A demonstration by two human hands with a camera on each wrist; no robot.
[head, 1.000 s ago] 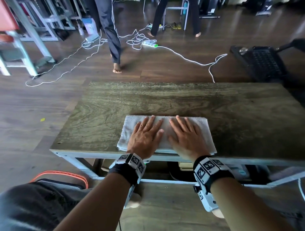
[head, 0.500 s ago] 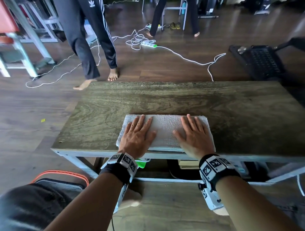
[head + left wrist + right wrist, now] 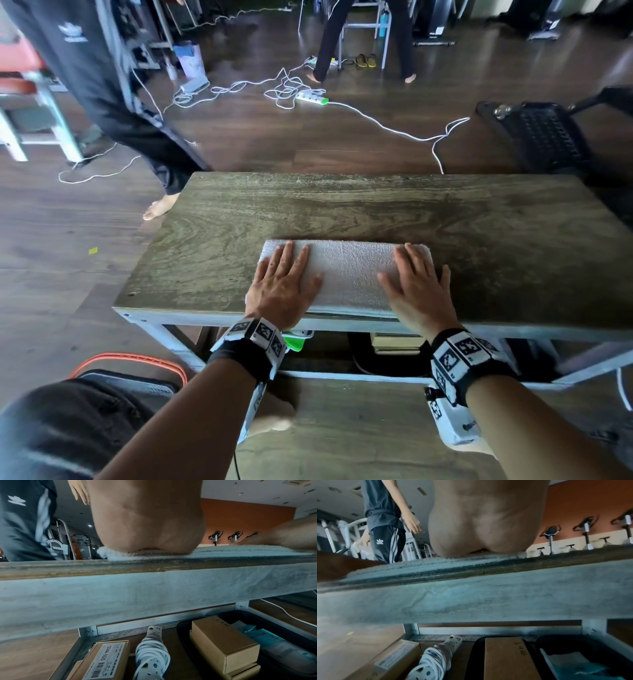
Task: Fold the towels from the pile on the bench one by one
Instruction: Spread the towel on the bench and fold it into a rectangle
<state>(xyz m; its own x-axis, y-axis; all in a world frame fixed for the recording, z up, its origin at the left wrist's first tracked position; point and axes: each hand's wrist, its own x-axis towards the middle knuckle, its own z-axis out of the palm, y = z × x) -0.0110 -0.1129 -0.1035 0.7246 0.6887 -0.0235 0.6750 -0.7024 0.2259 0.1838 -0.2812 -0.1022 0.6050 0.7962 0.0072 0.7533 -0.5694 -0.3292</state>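
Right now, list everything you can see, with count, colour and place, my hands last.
Towel: one, white, folded, near edge of bench.
Bench: one, grey-brown wood top, pale frame, in front of me.
Cardboard boxes: at least two, brown, on the shelf under the bench.
Extension lead: one, white, coiled, same shelf.
Power strip: one, white and green, on floor beyond bench, with white cables.
Bystanders: two, dark trousers, barefoot, beyond the bench.
Left hand: flat on towel's left end.
Right hand: flat on towel's right end.
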